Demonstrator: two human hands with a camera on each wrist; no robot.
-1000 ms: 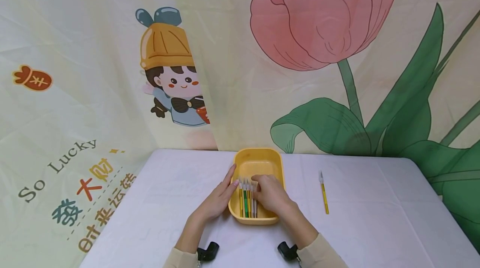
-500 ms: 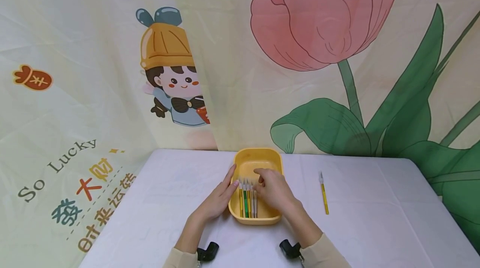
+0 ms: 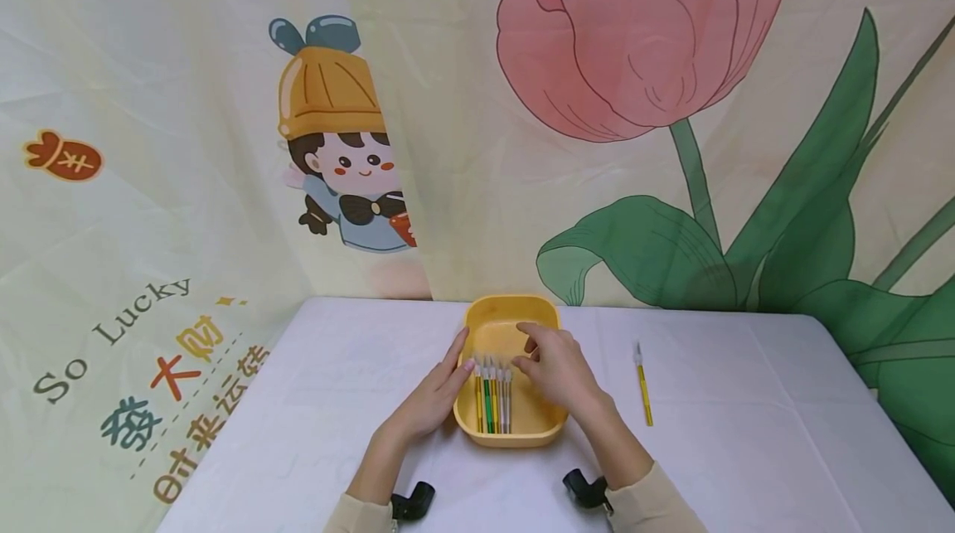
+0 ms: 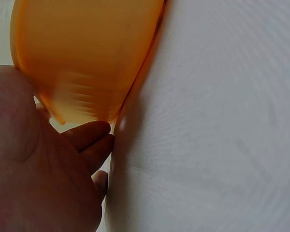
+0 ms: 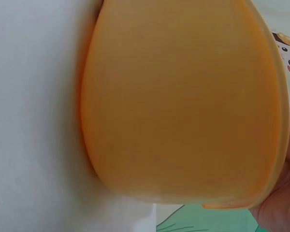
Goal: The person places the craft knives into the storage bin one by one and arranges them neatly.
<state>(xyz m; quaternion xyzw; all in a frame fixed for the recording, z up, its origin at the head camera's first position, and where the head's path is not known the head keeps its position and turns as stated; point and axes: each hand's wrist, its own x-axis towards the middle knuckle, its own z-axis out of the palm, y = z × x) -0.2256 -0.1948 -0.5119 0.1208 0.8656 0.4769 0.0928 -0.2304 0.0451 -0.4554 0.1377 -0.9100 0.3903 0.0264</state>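
A yellow plastic tray (image 3: pixel 548 433) stands on the white table. Side by side in its left half lie several slim pen-like tools (image 3: pixel 493 400), with yellow, green and silver barrels and pale pointed ends, much like craft knives. My left hand (image 3: pixel 429 400) holds the tray's left side, thumb over the rim and fingers against the outer wall (image 4: pixel 87 43). Over the tray's right half is my right hand (image 3: pixel 559 371), its fingers loosely bent and nothing seen between them. The right wrist view mostly shows the tray's outer wall (image 5: pixel 183 106), hiding the fingertips.
One more yellow pen-like tool (image 3: pixel 644 388) lies alone on the table, right of the tray. Black wrist cameras (image 3: pixel 585 489) sit at both sleeves. Behind the table's back edge hangs a printed cloth (image 3: pixel 477 185) with a tulip and a cartoon figure.
My right hand has drawn away from the row of pen-like tools, up and to the right, its fingers now apart from them. The left hand and the tray look unmoved.
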